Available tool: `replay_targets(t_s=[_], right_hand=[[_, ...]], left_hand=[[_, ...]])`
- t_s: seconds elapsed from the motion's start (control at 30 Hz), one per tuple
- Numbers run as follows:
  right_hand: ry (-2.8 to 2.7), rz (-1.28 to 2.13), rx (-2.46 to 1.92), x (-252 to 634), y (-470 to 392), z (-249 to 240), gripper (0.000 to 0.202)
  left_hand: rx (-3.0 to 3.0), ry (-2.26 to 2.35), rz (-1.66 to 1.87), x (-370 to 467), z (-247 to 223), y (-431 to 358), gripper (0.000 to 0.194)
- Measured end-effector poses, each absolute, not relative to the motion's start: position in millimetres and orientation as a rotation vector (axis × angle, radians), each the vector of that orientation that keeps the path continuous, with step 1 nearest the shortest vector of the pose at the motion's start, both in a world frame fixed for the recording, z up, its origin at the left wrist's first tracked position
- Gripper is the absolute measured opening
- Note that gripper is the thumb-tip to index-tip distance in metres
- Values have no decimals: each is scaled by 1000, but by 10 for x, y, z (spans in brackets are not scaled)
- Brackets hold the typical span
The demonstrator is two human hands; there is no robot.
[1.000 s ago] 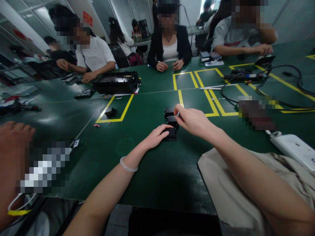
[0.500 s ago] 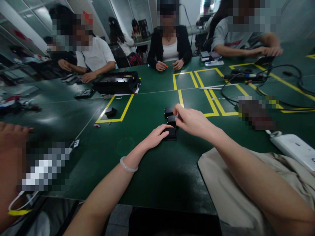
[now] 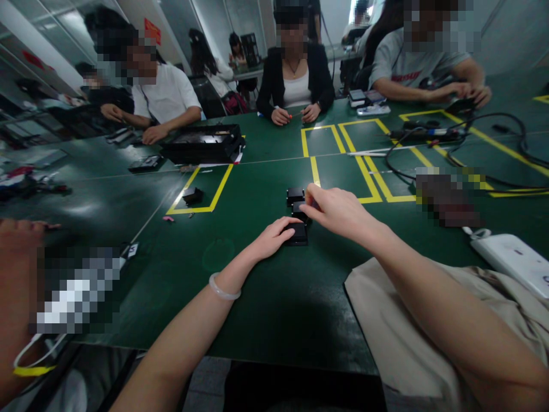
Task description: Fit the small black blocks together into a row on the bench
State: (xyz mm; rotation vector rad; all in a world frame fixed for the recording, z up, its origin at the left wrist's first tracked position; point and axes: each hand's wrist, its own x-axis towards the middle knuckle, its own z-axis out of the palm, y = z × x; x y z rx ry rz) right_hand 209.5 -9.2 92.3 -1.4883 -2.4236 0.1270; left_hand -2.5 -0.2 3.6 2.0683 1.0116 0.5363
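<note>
Three small black boxes stand in a short row on the green table in front of me. My left hand point(image 3: 273, 237) rests at the nearest black box point(image 3: 299, 235), its fingers along the far edge and its thumb at the near side. Over the right end of the middle black box point(image 3: 297, 209) is my right hand point(image 3: 337, 212), with fingers curled and thumb and index close together. Whatever lies between those fingertips is hidden. The farthest black box point(image 3: 294, 195) sits just beyond, left of my right fingers.
Yellow tape outlines mark the green table point(image 3: 266, 320). A small black part point(image 3: 193, 195) lies inside one at left, near a long black housing point(image 3: 203, 144). Cables and a white power bank point(image 3: 514, 257) lie at right, with beige cloth point(image 3: 364, 303) under my right forearm. Co-workers sit opposite.
My right hand has shifted slightly left over the middle black box, its fingertips covering more of it. My left hand stays in place.
</note>
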Motion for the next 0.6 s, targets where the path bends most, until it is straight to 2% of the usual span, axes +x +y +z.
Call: replay_targets(t_s=[0.6], right_hand=[[-2411,152,-1507,2100,-88,910,21]], left_hand=[[2049,1022,530,-18,34,-4,36]])
